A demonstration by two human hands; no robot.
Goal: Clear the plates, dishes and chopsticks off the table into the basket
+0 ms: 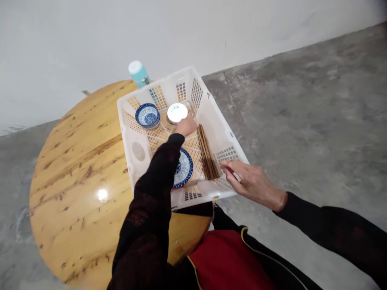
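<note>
In the white plastic basket (232, 141), my left hand (186, 125) reaches down between a white bowl (177, 113) and the upper end of a bundle of brown chopsticks (207, 155). Its fingers look curled, and what they hold, if anything, is hidden. Near the lower end of the chopsticks, over the basket's right side, my right hand (252, 182) has its fingers stretched out and holds nothing visible. A stack of blue-patterned bowls (148, 114) stands in the far left corner. Partly covered by my left sleeve lies a blue-rimmed plate (185, 169).
The basket rests on a round wooden table (81, 189), its right side extending past the table's edge. Behind it stands a light-blue bottle with a white top (139, 74). A white wall (90, 36) rises at the back, and grey concrete floor (317, 121) spreads to the right.
</note>
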